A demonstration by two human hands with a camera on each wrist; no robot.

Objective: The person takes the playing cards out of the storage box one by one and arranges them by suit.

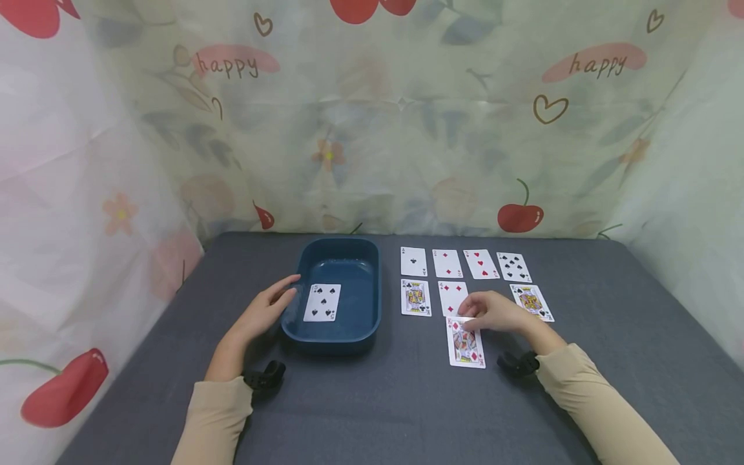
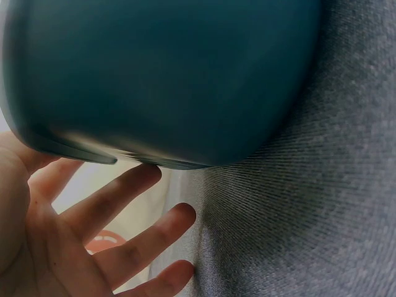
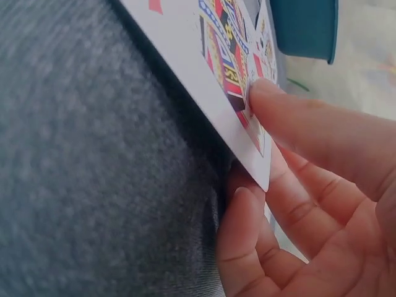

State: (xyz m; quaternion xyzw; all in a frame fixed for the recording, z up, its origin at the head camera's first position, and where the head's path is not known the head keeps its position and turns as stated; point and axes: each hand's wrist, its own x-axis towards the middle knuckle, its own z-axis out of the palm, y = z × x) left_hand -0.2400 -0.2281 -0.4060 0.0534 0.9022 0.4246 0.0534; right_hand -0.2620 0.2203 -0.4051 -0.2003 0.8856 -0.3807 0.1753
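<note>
My right hand (image 1: 493,311) pinches a face card of diamonds (image 1: 466,345) near its top edge, thumb on the face and fingers beneath. In the right wrist view the card (image 3: 213,74) tilts up off the cloth. Just behind it lies a four of diamonds (image 1: 451,298), partly behind my fingers. My left hand (image 1: 258,320) lies against the left side of a dark blue bin (image 1: 331,336), fingers spread and fairly straight at its rim and outer wall. Inside the bin is a five of spades (image 1: 322,303), face up.
Behind the right hand runs a row of face-up cards: an ace of clubs (image 1: 413,261), a two of diamonds (image 1: 447,263), a three of hearts (image 1: 481,264) and a spade card (image 1: 514,267). Black face cards (image 1: 415,298) flank the four. Grey cloth (image 1: 372,413) covers the table.
</note>
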